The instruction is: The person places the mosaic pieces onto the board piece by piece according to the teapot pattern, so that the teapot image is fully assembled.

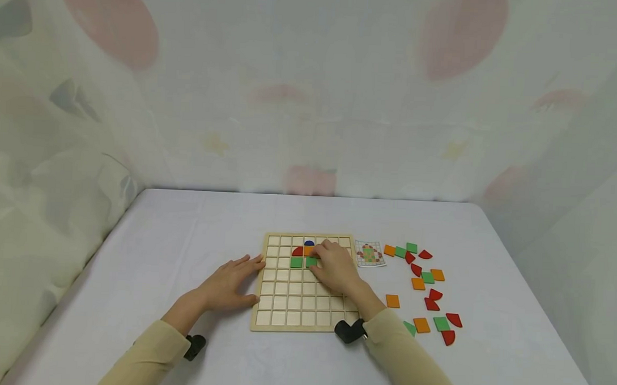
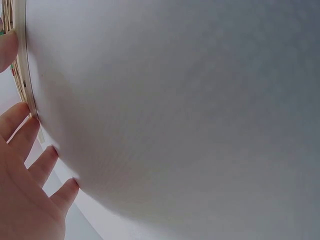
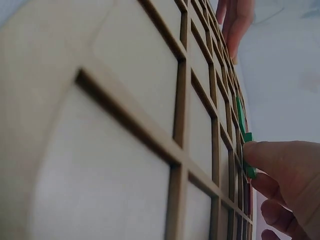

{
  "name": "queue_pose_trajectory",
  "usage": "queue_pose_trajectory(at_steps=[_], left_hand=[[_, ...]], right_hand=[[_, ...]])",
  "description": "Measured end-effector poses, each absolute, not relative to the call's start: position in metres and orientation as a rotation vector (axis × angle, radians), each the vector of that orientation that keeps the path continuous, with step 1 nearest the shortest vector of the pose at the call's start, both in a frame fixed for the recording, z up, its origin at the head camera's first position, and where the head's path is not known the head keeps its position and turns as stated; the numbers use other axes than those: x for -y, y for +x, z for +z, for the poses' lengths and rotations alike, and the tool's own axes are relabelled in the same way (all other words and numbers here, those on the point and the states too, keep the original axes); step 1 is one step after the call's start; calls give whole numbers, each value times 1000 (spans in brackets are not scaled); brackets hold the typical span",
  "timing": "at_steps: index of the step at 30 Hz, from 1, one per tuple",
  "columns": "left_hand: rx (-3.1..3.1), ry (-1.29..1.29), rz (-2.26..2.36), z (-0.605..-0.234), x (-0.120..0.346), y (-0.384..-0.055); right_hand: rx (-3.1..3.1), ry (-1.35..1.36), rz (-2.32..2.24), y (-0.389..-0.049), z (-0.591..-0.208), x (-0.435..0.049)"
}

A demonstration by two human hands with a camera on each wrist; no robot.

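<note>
A wooden grid board [image 1: 293, 329] lies on the table. My right hand [image 1: 336, 268] pinches a green square tile [image 1: 311, 262] between thumb and finger over a cell in the upper half. To its left, another green square [image 1: 296, 262] sits in the grid. Above these are a red quarter-circle tile [image 1: 298, 251], an orange square [image 1: 308, 251] and a rounded blue tile [image 1: 309, 243]. My left hand [image 1: 229, 285] rests at the board's left edge, fingers spread, and its fingertips touch the wooden rim [image 2: 22, 60] in the left wrist view.
A printed pattern card [image 1: 370, 255] lies against the board's right side. Farther right, several loose tiles are scattered, among them an orange square [image 1: 393, 301], a green square [image 1: 441, 324] and a red quarter-circle [image 1: 448, 337]. Patterned cloth hangs behind the white table [image 1: 210, 217].
</note>
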State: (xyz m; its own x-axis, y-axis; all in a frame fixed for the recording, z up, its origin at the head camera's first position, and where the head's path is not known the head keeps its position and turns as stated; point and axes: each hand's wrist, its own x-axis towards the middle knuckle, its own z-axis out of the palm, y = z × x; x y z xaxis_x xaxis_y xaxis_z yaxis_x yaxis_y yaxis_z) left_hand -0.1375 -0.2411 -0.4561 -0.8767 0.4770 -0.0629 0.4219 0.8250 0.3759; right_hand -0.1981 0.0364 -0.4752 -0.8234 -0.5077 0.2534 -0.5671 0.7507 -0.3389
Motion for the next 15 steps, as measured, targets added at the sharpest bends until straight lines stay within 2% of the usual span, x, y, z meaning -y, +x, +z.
queue_pose_trajectory(at_steps=[15], left_hand=[[-2862,721,529,-458,242,-138]], right_hand=[[2786,876,590,-195,-474,-31]])
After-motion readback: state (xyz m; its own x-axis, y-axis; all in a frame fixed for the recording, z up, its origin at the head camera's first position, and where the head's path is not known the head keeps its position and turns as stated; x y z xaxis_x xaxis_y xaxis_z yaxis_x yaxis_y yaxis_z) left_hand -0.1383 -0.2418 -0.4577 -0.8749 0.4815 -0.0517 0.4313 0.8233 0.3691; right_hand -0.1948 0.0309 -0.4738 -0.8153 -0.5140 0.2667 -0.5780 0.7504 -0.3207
